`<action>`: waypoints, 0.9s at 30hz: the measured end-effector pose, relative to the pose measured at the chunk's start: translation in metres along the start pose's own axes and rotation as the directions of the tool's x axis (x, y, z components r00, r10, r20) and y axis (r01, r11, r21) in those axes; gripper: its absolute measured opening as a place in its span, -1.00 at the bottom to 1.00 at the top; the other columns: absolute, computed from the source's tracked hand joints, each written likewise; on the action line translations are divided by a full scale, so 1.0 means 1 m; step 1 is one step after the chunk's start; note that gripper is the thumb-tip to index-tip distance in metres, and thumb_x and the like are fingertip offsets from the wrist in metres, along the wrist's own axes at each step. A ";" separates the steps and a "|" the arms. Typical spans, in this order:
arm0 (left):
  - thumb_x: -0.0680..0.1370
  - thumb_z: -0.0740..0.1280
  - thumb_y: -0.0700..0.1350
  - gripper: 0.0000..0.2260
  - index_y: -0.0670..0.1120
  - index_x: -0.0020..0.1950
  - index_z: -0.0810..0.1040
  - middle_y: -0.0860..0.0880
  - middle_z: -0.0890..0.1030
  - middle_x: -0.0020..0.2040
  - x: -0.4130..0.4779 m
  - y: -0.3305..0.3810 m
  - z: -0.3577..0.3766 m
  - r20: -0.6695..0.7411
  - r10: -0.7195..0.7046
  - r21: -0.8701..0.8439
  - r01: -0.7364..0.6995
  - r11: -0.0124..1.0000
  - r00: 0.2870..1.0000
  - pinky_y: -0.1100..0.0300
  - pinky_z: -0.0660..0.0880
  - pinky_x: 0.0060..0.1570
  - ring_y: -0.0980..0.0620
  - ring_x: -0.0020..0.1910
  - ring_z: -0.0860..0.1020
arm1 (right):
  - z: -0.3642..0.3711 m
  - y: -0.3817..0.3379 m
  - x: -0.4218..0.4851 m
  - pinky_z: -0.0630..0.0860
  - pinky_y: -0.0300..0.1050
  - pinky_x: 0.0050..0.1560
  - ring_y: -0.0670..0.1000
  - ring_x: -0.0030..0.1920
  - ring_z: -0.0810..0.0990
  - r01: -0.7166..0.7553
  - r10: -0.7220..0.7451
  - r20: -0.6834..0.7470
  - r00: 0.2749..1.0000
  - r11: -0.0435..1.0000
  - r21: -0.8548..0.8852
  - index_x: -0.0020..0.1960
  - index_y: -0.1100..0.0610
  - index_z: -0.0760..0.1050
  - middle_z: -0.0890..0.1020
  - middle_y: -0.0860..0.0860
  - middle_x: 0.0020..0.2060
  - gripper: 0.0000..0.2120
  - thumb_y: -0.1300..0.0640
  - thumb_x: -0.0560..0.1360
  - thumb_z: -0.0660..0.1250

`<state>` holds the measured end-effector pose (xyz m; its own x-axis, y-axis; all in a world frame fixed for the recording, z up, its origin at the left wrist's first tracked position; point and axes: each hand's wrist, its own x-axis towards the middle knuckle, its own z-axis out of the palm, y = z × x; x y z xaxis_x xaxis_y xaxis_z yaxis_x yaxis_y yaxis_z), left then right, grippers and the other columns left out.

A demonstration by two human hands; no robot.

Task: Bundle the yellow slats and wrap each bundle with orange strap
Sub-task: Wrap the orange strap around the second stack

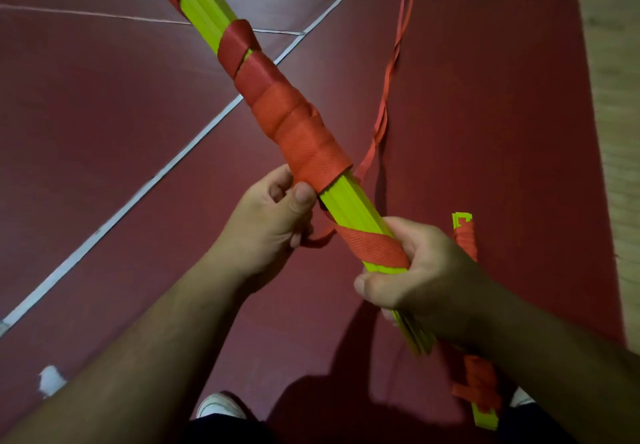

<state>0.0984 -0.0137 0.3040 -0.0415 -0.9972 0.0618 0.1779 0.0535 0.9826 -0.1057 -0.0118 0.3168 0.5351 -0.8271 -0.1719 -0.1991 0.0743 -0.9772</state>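
Bundle: a person holds a bundle of yellow slats above the floor, slanting from the top left of the view down to the lower right; the slats lie flat against one another, bright yellow-green, their long edges showing as thin lines.
Strap: woven orange strap spirals round the bundle in overlapping turns, tight and close in the middle, looser toward the far end, where yellow shows between turns; 1 more turn crosses the slats beside the right hand.
Loose tail: a thin length of strap trails away across the floor toward the top right.
Left hand: the left hand has its fingers curled, thumb pressed at the lower edge of the wrapped section, pinching the strap.
Right hand: the right hand is closed round the bundle's near end.
Second bundle: a wrapped second bundle lies on the floor, partly hidden by the right arm.
Floor: dark red floor with white lines; a white shoe shows at the bottom.
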 end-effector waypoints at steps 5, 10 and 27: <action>0.33 0.49 0.29 -0.38 -0.09 0.21 0.61 -0.09 0.68 0.02 -0.009 0.008 0.009 0.120 0.037 -0.117 -0.023 0.993 0.992 0.13 0.22 -0.37 0.19 -0.55 0.29 | -0.003 -0.003 -0.006 0.45 -0.15 -0.40 0.03 -0.48 0.49 -0.126 0.037 0.338 0.940 0.961 0.247 -0.01 0.07 0.55 0.53 0.10 -0.42 -0.64 0.12 0.19 0.44; 0.37 0.57 0.05 -0.62 -0.14 -0.06 0.50 0.01 0.53 -0.42 -0.007 0.006 0.020 -0.151 -0.036 -0.023 0.033 0.999 0.988 0.10 0.35 -0.34 0.02 -0.45 0.44 | -0.005 0.007 0.007 0.58 0.05 -0.20 0.02 -0.28 0.63 -0.106 0.130 0.089 0.987 0.966 -0.237 -0.02 0.03 0.55 0.69 0.04 -0.25 -0.57 -0.11 0.17 0.48; 0.31 0.57 0.20 -0.20 -0.27 0.36 0.47 -0.08 0.50 -0.46 -0.007 0.006 -0.015 0.143 -0.024 -0.144 0.045 0.989 0.989 0.15 0.26 -0.30 0.09 -0.49 0.29 | 0.000 0.005 -0.003 0.49 -0.11 -0.45 0.10 -0.50 0.49 -0.243 0.148 0.363 0.920 0.942 0.231 -0.10 0.22 0.48 0.54 0.17 -0.43 -0.78 0.31 0.28 0.43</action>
<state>0.1145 -0.0068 0.3073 -0.1861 -0.9806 0.0623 0.3156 0.0004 0.9489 -0.1085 -0.0092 0.3122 0.7607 -0.5480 -0.3479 -0.1276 0.3994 -0.9079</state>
